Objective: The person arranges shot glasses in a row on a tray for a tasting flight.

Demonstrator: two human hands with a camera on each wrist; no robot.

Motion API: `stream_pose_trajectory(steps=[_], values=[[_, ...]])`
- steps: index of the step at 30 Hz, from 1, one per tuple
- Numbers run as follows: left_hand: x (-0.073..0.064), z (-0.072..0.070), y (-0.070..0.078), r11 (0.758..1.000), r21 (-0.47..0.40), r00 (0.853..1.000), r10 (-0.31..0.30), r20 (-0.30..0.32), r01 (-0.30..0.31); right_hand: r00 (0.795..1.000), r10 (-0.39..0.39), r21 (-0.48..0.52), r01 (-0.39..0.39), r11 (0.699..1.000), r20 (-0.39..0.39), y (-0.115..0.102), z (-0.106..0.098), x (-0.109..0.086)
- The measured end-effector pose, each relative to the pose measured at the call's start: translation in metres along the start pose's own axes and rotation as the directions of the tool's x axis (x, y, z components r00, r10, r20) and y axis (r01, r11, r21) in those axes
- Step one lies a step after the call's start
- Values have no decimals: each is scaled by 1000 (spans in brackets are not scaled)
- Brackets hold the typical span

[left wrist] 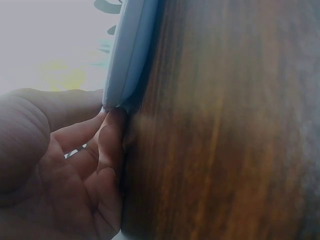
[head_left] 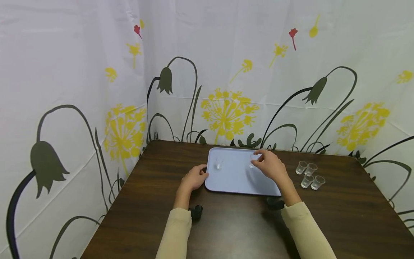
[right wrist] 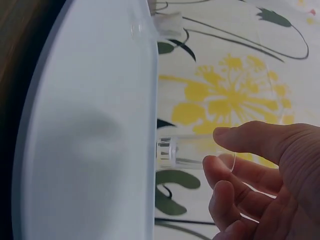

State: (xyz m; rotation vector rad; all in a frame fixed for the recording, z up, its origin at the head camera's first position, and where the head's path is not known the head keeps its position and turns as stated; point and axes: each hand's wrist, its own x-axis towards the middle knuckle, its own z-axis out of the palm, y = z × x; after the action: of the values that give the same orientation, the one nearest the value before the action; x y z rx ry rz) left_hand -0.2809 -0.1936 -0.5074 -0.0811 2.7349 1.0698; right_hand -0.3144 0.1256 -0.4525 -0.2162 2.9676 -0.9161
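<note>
Left hand (head_left: 194, 177) pinches the tray (head_left: 233, 181) at nine o'clock, right hand (head_left: 270, 165) a clear cup (right wrist: 192, 151); tugging could topple the ten-o'clock cup (head_left: 219, 164).

A dark wooden table (head_left: 139, 223) runs to the far side — behind it hangs a white curtain (head_left: 207, 36), also along the left, printed with yellow blooms (head_left: 228, 113) and drooping grey-green flowers (head_left: 46, 167).
</note>
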Motion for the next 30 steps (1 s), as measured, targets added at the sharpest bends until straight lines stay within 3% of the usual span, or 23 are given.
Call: stream_pose_trajectory(steps=[7, 18, 23, 30], values=[[-1, 0, -5, 1000, -14, 1000, -4, 1, 4, 997, -62, 11, 61, 998, 36, -17, 17, 7], [-1, -4, -6, 999, -37, 1000, -7, 12, 7, 998, -26, -31, 29, 999, 64, -43, 39, 14], [8, 1, -13, 1000, 0, 1000, 21, 6, -21, 997, -39, -38, 41, 998, 65, -52, 45, 15], [-1, -3, 3, 1000, -15, 1000, -5, 7, 5, 997, -46, -50, 49, 998, 59, -58, 51, 15]])
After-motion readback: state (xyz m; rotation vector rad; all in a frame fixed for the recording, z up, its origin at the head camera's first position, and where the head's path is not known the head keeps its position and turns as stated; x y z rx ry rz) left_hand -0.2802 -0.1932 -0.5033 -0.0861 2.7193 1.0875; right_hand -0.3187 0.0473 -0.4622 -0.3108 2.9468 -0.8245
